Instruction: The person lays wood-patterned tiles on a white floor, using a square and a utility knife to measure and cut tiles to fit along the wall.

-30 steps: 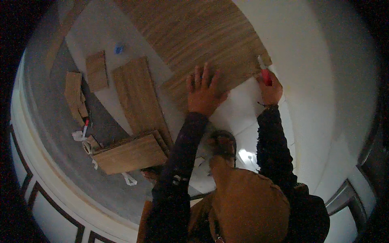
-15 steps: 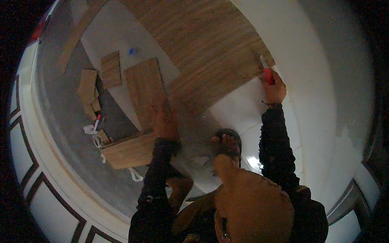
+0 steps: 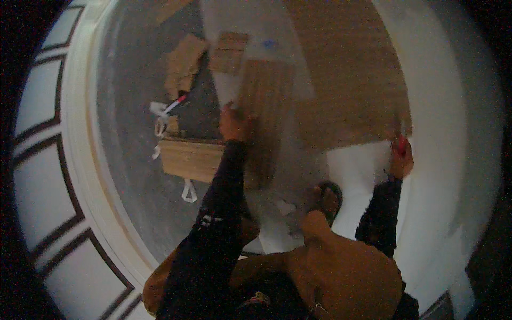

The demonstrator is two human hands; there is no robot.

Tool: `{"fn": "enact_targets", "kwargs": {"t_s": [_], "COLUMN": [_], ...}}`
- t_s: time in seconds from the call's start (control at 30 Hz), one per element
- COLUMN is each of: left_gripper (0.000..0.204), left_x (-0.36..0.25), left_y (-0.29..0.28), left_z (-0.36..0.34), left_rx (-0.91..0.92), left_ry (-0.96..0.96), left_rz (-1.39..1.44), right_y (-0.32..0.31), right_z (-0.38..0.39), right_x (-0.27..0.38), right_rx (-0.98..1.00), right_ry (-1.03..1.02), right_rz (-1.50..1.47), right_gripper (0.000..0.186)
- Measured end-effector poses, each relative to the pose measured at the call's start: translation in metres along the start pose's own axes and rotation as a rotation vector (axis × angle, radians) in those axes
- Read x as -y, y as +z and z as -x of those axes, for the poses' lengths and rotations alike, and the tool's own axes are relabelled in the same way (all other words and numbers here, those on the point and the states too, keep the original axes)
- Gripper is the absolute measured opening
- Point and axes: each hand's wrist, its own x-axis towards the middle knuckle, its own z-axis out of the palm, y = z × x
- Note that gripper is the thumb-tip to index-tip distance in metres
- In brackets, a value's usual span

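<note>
My right hand (image 3: 402, 160) grips a red-handled knife (image 3: 402, 144) at the right edge of the laid wood-look planks (image 3: 344, 69), where a pale sheet (image 3: 349, 168) shows below them. My left hand (image 3: 233, 121) is blurred over the left part of a loose plank (image 3: 269, 106), just above a stack of short planks (image 3: 189, 162); its fingers are smeared, and I cannot make out whether they hold anything. A red-and-white slim item (image 3: 175, 105) and white scraps (image 3: 188, 192) lie beside that stack.
Cut plank pieces (image 3: 183, 64), a small square piece (image 3: 228, 52) and a small blue item (image 3: 268, 44) lie on the grey floor (image 3: 125, 133). A white paneled surface (image 3: 40, 186) borders the left, a pale wall (image 3: 445, 133) the right. My sandaled foot (image 3: 328, 200) is between my arms.
My left hand has left the laid planks and moved left toward the loose pieces. My view has turned left, shifting the scene rightward. The knife stays in my right hand.
</note>
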Motion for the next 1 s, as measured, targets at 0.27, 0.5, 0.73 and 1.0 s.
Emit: {"fn": "enact_targets", "kwargs": {"t_s": [0.27, 0.5, 0.73, 1.0], "left_gripper": [0.033, 0.056, 0.066, 0.069], "left_x": [0.032, 0.117, 0.074, 0.048], "left_y": [-0.039, -0.099, -0.12, -0.121], "left_z": [0.003, 0.03, 0.01, 0.016], "left_rx": [-0.186, 0.344, 0.553, 0.79], "left_ry": [0.22, 0.74, 0.618, 0.421], "left_rz": [-0.041, -0.394, -0.463, -0.301], "right_y": [0.007, 0.014, 0.021, 0.01], "right_z": [-0.004, -0.003, -0.007, 0.004], "right_x": [-0.027, -0.011, -0.053, -0.013], "right_rx": [0.186, 0.098, 0.088, 0.099], "right_ry": [0.117, 0.087, -0.107, -0.08], "right_rz": [-0.187, 0.035, 0.077, 0.158], "right_gripper": [0.043, 0.047, 0.046, 0.043]}}
